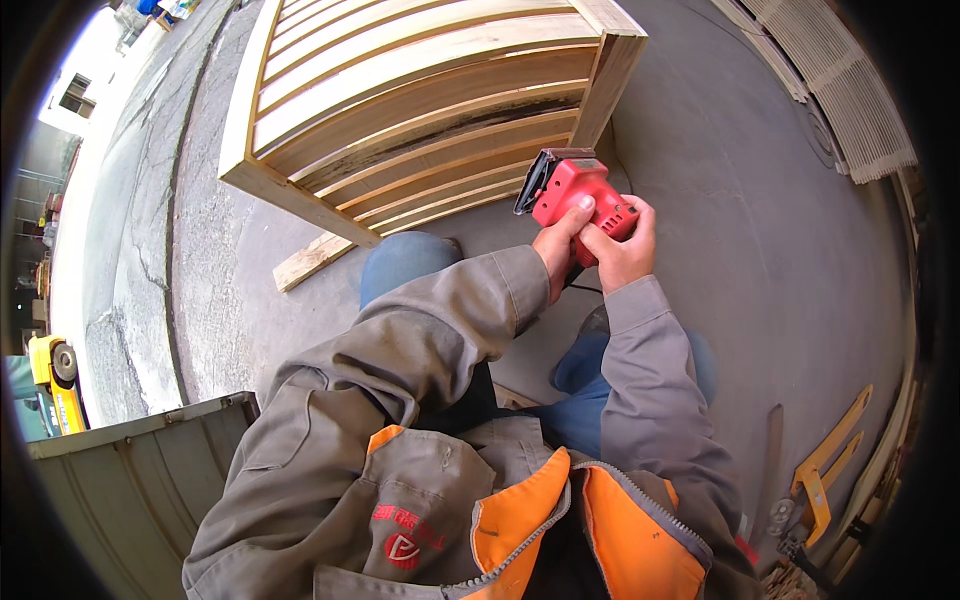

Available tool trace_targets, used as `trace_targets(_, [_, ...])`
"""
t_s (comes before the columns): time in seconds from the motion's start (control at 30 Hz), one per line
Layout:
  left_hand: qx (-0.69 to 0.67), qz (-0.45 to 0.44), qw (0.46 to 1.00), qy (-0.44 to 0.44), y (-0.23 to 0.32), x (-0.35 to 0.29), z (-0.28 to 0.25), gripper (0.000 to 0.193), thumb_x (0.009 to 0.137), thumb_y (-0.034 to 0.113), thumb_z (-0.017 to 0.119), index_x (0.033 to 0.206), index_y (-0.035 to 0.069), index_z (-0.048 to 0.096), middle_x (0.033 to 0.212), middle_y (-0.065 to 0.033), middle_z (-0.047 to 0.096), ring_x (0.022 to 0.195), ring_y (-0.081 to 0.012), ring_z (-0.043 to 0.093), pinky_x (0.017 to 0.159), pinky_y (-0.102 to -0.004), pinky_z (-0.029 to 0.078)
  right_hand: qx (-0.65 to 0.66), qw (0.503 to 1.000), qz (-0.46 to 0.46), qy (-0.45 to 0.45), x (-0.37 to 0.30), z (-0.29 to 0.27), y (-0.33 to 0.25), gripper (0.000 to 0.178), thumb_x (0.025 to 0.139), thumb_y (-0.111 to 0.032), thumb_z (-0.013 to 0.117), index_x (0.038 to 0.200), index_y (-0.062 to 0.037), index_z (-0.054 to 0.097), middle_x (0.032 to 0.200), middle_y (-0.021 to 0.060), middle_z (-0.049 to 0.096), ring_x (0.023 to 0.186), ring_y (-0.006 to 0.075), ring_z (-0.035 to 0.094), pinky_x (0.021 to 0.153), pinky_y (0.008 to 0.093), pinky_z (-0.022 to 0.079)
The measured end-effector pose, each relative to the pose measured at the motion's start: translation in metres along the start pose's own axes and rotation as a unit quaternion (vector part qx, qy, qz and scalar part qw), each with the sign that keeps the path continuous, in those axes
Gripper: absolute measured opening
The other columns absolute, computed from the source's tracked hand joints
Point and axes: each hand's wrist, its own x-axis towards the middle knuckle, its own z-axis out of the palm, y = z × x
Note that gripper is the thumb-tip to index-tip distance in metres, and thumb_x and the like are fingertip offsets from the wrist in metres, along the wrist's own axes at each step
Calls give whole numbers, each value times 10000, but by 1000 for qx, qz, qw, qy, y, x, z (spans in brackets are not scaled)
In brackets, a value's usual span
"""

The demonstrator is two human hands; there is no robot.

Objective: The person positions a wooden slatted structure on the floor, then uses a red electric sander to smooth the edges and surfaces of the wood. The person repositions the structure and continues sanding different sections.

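Note:
Both my hands are closed round a red electric sander (582, 192), held up in front of my knees with its flat pad turned toward the far left. My left hand (560, 240) grips it from the left, thumb resting on the red body. Around its right side wraps my right hand (628, 245), thumb beside the left one. A dark cord hangs below the tool. Just beyond the sander stands a slatted wooden frame (430, 115), close to the pad; whether they touch I cannot tell. One slat has dark stains.
A wooden board (312, 262) lies under the frame's near left corner. At the lower right are a yellow tool frame (830, 470) and a long flat strip (772, 455). Ribbed panels (845, 85) line the far right. A grey metal bin (140, 490) stands at my left.

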Motion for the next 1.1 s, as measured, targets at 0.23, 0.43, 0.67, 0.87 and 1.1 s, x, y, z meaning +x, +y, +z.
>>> trace_targets(0.23, [35,32,997,56,8,1,0,580,939,473,700,1289,12,646,1186,-108,709,1063,-202,672,976,-363,507,115,983,-40,-140,-2,-11,-9,639,893,-187,778,1411,13,462,1312,144,572,1197,197,575,1050,367,489])
trace_targets(0.43, [90,34,992,79,8,0,-3,521,920,468,716,1173,14,694,998,-99,725,821,-195,671,764,-332,531,160,982,51,-86,-2,-8,-16,388,1050,-232,551,1344,21,554,1253,130,631,1124,196,611,995,357,501])
trace_targets(0.67, [106,48,990,79,6,1,-7,530,900,459,733,1185,14,688,1018,-100,732,841,-189,681,723,-321,525,166,980,87,-71,-2,-10,-17,371,1051,-215,518,1327,30,557,1253,151,641,1115,218,637,990,384,519])
trace_targets(0.87, [119,58,987,92,6,0,-10,554,886,452,741,1222,16,676,1055,-106,734,868,-196,690,733,-332,543,177,976,100,-79,0,-10,-11,354,1050,-217,513,1303,25,567,1230,160,649,1092,225,652,984,394,534])
trace_targets(1.1, [142,45,985,89,4,8,-11,604,869,459,756,1267,16,653,1108,-121,721,915,-201,689,788,-338,546,195,973,109,-52,-1,-10,-18,394,1034,-222,503,1318,46,557,1237,172,644,1106,243,653,986,397,537])
